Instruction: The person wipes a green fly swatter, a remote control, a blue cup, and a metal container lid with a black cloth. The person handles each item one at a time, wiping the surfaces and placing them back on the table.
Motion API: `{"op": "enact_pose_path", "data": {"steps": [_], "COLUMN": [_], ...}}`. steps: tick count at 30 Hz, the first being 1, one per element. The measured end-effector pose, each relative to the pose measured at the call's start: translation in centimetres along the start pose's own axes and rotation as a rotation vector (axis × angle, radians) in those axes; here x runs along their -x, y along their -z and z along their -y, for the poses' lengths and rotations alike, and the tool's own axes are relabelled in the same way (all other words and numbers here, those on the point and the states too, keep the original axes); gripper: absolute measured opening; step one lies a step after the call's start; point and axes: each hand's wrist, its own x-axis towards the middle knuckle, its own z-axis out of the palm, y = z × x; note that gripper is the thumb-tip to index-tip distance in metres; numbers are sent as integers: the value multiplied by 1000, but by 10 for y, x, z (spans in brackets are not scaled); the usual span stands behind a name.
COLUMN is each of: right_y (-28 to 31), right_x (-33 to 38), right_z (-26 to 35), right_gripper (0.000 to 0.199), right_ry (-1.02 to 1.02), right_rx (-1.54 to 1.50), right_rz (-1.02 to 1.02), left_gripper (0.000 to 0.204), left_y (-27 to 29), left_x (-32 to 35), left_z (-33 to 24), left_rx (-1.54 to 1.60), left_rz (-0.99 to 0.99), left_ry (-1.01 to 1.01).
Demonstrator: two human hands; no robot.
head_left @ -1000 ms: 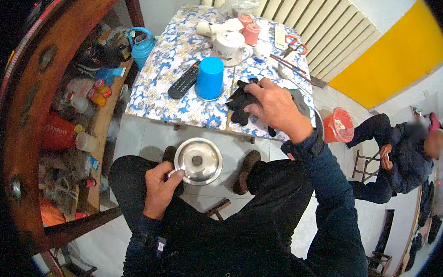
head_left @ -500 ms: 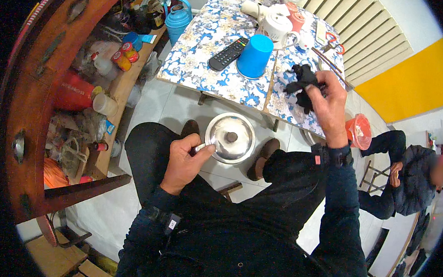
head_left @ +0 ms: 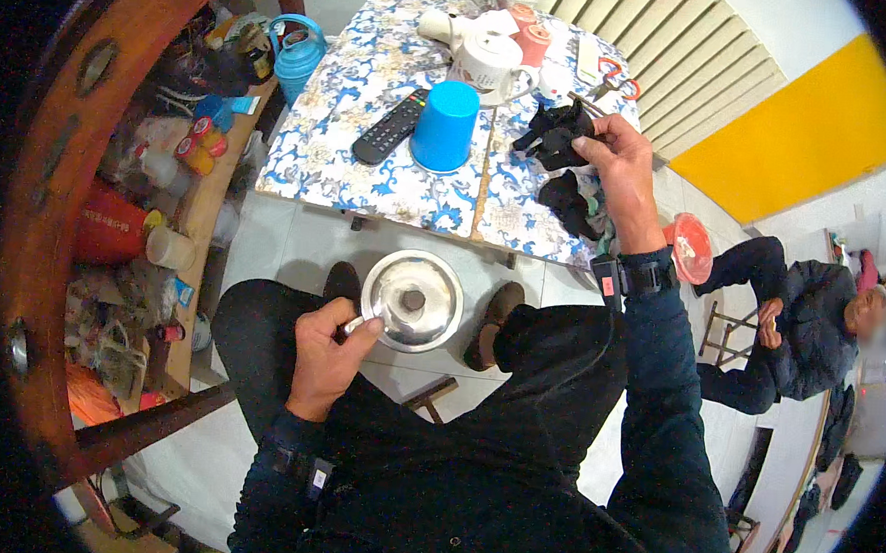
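My left hand [head_left: 327, 356] is closed around the short handle of a shiny steel pan [head_left: 447, 339]. A steel lid [head_left: 391, 282] with a dark round knob covers the pan, between my knees. Over the table's near right part, my right hand [head_left: 621, 169] pinches a crumpled black cloth [head_left: 554, 134] between thumb and fingers. A second black cloth piece [head_left: 565, 200] lies on the table just below it, beside a greenish-grey bit of fabric. Whether the two black pieces are joined is hard to make out.
On the patterned table [head_left: 319, 160] stand a blue cup [head_left: 445, 126], a remote control [head_left: 391, 128], a white teapot [head_left: 486, 63] and red-handled scissors [head_left: 618, 82]. A red bin [head_left: 687, 247] stands right of my wrist. A seated person [head_left: 811, 321] is farther right. Cluttered wooden shelves [head_left: 207, 194] stand left.
The view has shifted, so the table and pan appear farther left. The black bundle has spread: one piece is in my right hand, another lies below it. My left hand keeps the handle.
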Motion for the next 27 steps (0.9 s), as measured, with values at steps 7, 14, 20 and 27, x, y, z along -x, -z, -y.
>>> {"op": "enact_pose_path", "data": {"steps": [7,14,20,27], "right_y": [8,-48,-101,-149], "right_x": [9,95,143,142], "right_z": [20,27,64,99], "right_gripper": [9,22,29,30], "right_ry": [-21,-51,195,640], "right_rx": [-366,-566,-121,1], "right_rz": [-172,92,390,668], "left_gripper": [36,40,36,17], "left_y": [-1,-1,-4,-16], "left_x": [0,1,2,4], "left_z": [-3,-5,-5,-1], "left_rx": [34,7,-75,132], "left_rz": [9,12,30,4], "left_ry": [-22,-39,-90,-120]}}
